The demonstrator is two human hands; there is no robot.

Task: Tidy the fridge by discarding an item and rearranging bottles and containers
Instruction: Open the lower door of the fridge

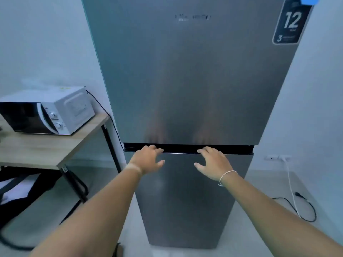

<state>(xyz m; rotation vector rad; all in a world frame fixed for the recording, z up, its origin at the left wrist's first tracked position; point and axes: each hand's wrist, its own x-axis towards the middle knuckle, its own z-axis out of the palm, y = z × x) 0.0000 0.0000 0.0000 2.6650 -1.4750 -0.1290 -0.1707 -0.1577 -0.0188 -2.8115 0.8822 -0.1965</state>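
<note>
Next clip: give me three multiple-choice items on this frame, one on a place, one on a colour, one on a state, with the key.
1. Where is the white microwave oven?
A. on the wooden side table
B. on the floor
C. atop the fridge

2. What colour is the tall two-door fridge?
A. red
B. silver-grey
C. black

3. What state are the fridge doors in?
A. lower open
B. both shut
C. upper open

Key: A, it sits on the tabletop; B, brushed metal finish; B, the left hand and right hand rest empty at the dark gap between shut doors.
</note>
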